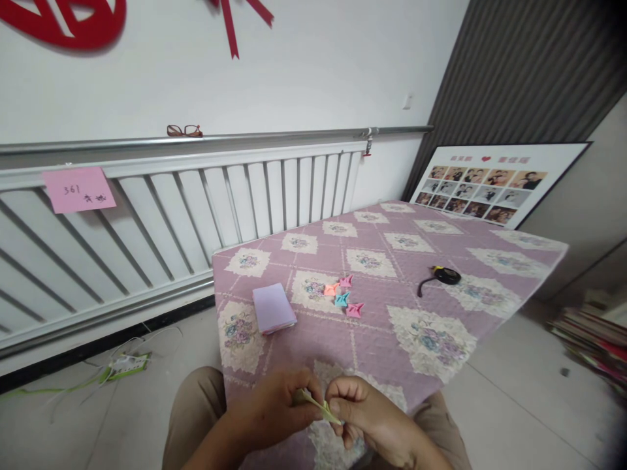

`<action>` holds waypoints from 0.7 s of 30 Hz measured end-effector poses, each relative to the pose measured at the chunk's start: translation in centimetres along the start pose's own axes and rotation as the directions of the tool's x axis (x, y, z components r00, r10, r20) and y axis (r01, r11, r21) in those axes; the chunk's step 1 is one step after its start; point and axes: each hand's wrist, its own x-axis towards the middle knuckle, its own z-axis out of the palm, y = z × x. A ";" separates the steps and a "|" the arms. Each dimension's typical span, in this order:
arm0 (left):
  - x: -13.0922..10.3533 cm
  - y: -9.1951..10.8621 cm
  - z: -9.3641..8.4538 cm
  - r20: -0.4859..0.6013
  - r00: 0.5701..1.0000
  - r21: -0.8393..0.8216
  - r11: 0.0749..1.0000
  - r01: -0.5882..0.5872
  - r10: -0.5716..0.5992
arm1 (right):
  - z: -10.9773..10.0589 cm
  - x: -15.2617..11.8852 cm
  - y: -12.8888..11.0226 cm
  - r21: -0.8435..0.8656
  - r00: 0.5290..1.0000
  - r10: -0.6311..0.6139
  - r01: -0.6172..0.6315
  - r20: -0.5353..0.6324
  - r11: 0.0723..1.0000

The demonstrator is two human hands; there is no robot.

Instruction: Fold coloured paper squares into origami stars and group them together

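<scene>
Yellow paper [328, 412] pinched by left hand [279, 403] and right hand [365, 410]; edges best kept aligned, creases pressed firmly, layers not crushed.

My khaki trousers [193, 408] show either side of the tablecloth [369, 336]; my left hand [281, 401] and right hand [362, 408] are bare.

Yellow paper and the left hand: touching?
Touching. The head view shows it: the left hand pinches the yellow paper between thumb and fingers.
</scene>
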 end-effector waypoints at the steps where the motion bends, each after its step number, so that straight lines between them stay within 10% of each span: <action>1: 0.0 0.1 0.0 0.010 1.000 -0.009 1.000 -0.015 0.015 | 0.0 0.0 -0.1 -0.009 1.000 0.001 -0.001 0.001 1.000; 21: 0.4 -1.6 0.3 -0.029 1.000 0.014 1.000 -0.005 0.006 | 1.0 -0.5 -2.1 -0.633 0.961 -0.257 0.137 -0.102 0.762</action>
